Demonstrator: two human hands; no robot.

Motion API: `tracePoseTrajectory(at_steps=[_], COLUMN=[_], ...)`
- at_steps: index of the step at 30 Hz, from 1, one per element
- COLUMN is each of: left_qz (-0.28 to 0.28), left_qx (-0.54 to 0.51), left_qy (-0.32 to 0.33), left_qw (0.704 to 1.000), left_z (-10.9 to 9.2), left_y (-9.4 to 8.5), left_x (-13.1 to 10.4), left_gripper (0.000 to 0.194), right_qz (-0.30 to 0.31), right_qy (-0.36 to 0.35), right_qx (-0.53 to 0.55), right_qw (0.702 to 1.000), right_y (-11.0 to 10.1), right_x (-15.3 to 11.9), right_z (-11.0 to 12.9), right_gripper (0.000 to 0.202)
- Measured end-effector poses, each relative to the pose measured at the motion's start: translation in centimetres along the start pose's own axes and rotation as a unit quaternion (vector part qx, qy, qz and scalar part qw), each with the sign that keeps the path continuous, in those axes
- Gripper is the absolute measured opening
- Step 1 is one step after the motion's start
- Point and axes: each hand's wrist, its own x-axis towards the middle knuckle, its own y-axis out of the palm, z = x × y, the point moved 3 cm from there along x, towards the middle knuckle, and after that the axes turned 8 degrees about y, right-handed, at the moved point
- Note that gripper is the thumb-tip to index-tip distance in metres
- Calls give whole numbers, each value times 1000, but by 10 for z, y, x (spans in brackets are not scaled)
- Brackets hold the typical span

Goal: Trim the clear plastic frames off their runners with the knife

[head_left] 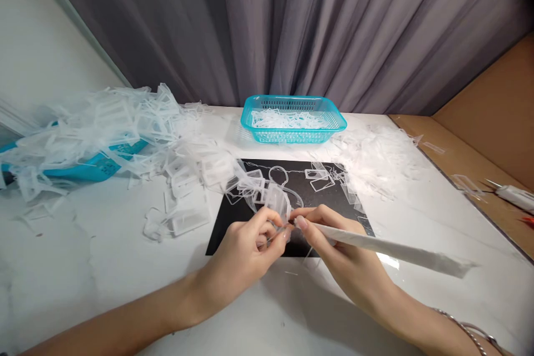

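Note:
My left hand (254,242) pinches a translucent plastic piece (276,200) above the black mat (233,225). My right hand (340,239) is closed around a long tool wrapped in whitish material (387,247); its front end meets the plastic piece close to my left fingertips. The exact tip is hidden between the fingers. Thin clear rectangular frames (321,182) and a round loop (278,176) lie on the mat beyond my hands.
A blue basket (294,135) holding white frames stands at the back. Translucent pieces (120,117) are heaped on the left, partly over a blue container (89,169). Another pale heap (377,156) lies right. A white-handled tool (515,197) rests on the brown surface (438,164).

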Motion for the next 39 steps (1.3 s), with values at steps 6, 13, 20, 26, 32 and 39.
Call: tracePoseTrajectory(at_steps=[6,13,20,26,32,39], left_qz=[28,56,50,53,54,60], left_qx=[38,0,-55,-77,-90,-80], left_qy=[20,-6,-40,-46,-38,-38], left_qw=[999,998,996,995,994,994], left_z=[1,-1,-4,-5,-5,-4], left_y=[0,-3,-5,-6,-6,-6], left_x=[-1,2,1,0,0,-1], left_gripper=[14,20,24,26,26,26], right_qz=[16,35,48,58,61,70], right_qy=[17,63,129,129,131,112], right_qx=[-6,36,56,80,49,32], right_qw=[1000,997,989,987,988,991], right_y=[1,-2,-6,-9,-10,-9], right_x=[0,2,4,5,5,6], right_z=[-2,0,0,2,3,2], right_gripper=[21,24,27,24,27,29])
